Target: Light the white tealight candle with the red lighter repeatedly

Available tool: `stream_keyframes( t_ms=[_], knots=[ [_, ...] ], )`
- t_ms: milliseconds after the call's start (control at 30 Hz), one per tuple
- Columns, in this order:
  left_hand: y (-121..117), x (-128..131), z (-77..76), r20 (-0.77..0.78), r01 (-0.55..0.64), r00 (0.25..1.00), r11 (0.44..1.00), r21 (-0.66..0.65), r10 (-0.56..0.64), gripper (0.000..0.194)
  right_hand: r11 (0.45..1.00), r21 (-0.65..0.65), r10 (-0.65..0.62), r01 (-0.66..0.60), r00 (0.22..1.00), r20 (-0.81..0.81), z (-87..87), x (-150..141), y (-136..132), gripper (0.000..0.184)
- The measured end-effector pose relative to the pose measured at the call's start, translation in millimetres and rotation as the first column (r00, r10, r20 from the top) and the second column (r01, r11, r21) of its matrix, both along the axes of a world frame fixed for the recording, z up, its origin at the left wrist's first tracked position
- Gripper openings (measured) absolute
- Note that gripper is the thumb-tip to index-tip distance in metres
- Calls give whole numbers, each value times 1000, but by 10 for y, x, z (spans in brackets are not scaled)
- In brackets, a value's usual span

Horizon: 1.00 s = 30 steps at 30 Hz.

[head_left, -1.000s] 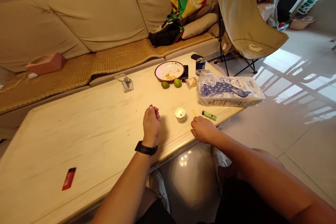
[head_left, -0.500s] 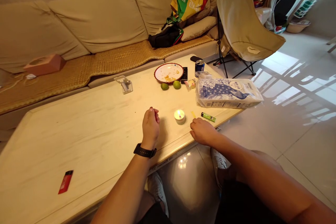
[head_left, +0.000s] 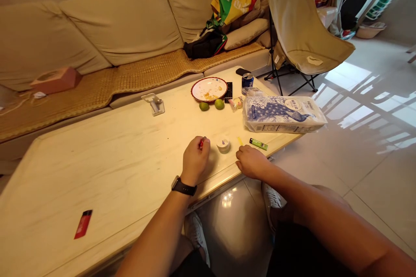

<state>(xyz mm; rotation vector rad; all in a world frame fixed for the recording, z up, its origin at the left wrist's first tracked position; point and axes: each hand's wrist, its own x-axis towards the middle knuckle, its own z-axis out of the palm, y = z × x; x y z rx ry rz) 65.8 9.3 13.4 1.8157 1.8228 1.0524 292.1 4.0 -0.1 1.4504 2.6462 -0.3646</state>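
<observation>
My left hand [head_left: 196, 160], with a black watch on its wrist, is closed around a small red object [head_left: 201, 143] and sits just left of a small white tealight candle [head_left: 223, 145]. No flame shows on the candle. My right hand [head_left: 251, 162] rests curled on the table's near edge, holding nothing visible. Close beyond its fingers lie a thin yellow stick [head_left: 239, 140] and a green lighter [head_left: 258, 144]. A red lighter [head_left: 83, 224] lies far to the left on the cream table top [head_left: 113, 173].
Farther back stand a plate with food scraps [head_left: 209, 89], two limes, a drink can [head_left: 247, 81] and a large packaged tissue bundle [head_left: 284, 114]. A clear phone stand [head_left: 153, 104] sits left of them. A beige sofa runs behind the table, and a folding chair stands to the right.
My left hand has moved right, toward the candle, and now shows a red object at its fingertips. The candle flame visible earlier no longer shows. My right hand has barely moved.
</observation>
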Motion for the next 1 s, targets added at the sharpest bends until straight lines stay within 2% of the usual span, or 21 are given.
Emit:
stream_keyframes(
  t_ms=[100, 233, 400, 767, 867, 933, 1000],
  knots=[
    [-15, 63, -11, -256, 111, 962, 993, 41, -97, 24, 1000, 7, 6, -6, 1000, -2, 1, 0, -1, 31],
    [-3, 144, -34, -408, 182, 901, 982, 46, -148, 20, 1000, -1, 3, -3, 1000, 3, 10, 2, 0, 31],
    [32, 172, -56, -473, 206, 867, 977, 54, -157, 18, 1000, -12, -8, 8, 1000, -6, 13, 2, 0, 31],
    [21, 180, -62, -500, 215, 851, 975, 50, -162, 16, 1000, -9, -19, 19, 1000, -18, -2, 4, 4, 30],
    [9, 163, -51, -389, 184, 910, 980, 72, -142, 19, 1000, -1, -13, 13, 1000, -22, -7, 9, 2, 29],
    [7, 128, -43, -191, 97, 978, 992, 85, -80, 22, 1000, -1, -13, 13, 1000, -23, -9, 12, 1, 29],
    [17, 74, -41, 74, -17, 997, 998, 62, 12, 26, 1000, -3, -13, 13, 1000, -20, -8, 12, 1, 29]
  ],
)
